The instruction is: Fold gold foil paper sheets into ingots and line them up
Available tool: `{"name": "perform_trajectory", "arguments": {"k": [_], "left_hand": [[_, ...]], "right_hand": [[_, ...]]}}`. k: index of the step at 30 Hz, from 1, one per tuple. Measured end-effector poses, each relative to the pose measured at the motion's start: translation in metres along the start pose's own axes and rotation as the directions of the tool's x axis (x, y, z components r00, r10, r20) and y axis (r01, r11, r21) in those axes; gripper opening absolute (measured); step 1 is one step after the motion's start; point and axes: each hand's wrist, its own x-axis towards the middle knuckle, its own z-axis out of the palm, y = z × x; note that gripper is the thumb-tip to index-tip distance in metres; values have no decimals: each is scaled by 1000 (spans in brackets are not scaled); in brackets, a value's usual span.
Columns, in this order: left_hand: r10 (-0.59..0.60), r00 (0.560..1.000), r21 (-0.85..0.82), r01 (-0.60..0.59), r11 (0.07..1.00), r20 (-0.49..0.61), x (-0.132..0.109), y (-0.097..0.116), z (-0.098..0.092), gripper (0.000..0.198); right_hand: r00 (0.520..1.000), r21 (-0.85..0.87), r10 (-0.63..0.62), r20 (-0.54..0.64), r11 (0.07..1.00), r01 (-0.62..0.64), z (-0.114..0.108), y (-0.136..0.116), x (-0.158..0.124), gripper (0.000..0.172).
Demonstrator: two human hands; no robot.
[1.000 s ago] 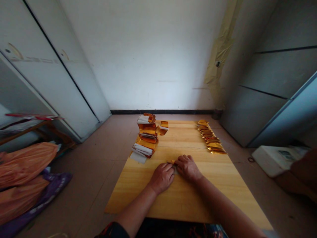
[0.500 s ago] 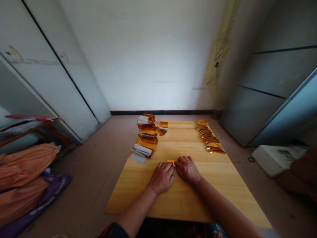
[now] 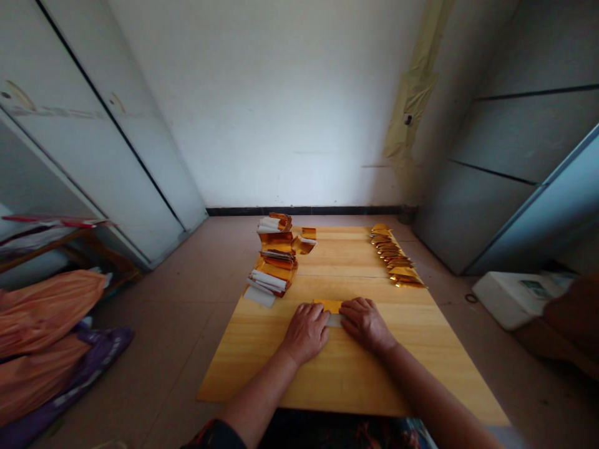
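Observation:
A small sheet of gold foil paper (image 3: 332,306), with a pale grey strip along its near side, lies on the wooden board between my hands. My left hand (image 3: 306,330) presses on its left end, fingers together and curled. On its right end rests my right hand (image 3: 367,324), its fingers also close together and bent. The fingertips hide both ends of the sheet. Toward the far left sit loose stacks of gold paper (image 3: 281,266), some with white backs showing. Along the right edge stands a row of folded gold paper pieces (image 3: 393,255).
The wooden board (image 3: 346,380) lies low above a tiled floor. Cabinets (image 3: 107,125) stand on the left, with orange and purple bags (image 3: 51,337) below. A grey cabinet (image 3: 505,168) and a white box (image 3: 503,299) are on the right. A wall rises behind.
My right hand has slid a little to the right along the foil paper, so more of its gold face and the grey strip show. My left hand has barely moved.

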Motion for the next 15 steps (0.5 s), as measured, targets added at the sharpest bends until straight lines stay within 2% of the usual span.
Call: {"name": "perform_trajectory", "arguments": {"k": [7,12,15], "left_hand": [[-19,1000,15,19,1000,-9,1,0,5,21],[-55,998,-10,55,998,-29,5,-2,9,18],[-57,997,-35,56,998,-45,8,-4,8,21]], "right_hand": [[1000,32,-1,4,999,1,-1,2,1,22],[998,60,-50,36,997,48,-3,8,-5,37],[998,64,-57,27,996,55,0,11,-6,33]]}}
